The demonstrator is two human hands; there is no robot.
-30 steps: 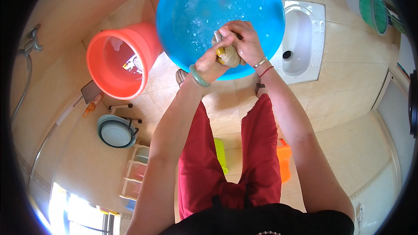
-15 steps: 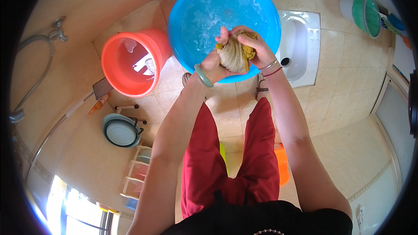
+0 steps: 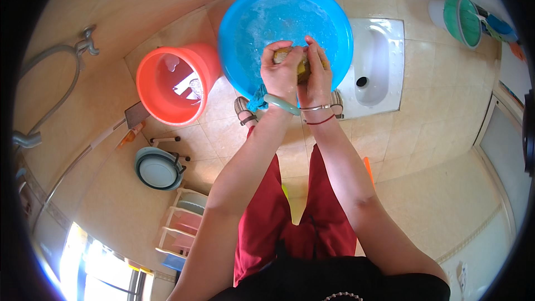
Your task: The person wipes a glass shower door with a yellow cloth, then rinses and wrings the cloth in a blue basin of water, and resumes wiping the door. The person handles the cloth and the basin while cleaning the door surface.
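Both hands hold a wet yellow and tan cloth [image 3: 302,71] between them, over the near part of a large blue basin [image 3: 224,50] with sudsy water in it. My left hand [image 3: 281,75], with a pale green bangle at its wrist, is closed over the cloth from the left. My right hand [image 3: 317,75] presses on it from the right, its fingers pointing up and curled inward. Most of the cloth is hidden by the hands. A turquoise cloth [image 3: 258,99] hangs at the basin's near rim, beside the bangle.
An orange-pink bucket [image 3: 146,86] stands left of the basin, a white squat toilet [image 3: 390,67] right of it. Folding basins [image 3: 157,168] and a shelf rack [image 3: 170,224] are at the left wall. A green basin [image 3: 462,20] is at far right.
My hands have drawn together around the yellow and tan cloth and bunched it smaller, so less of it shows. The turquoise cloth at the rim has come into sight.
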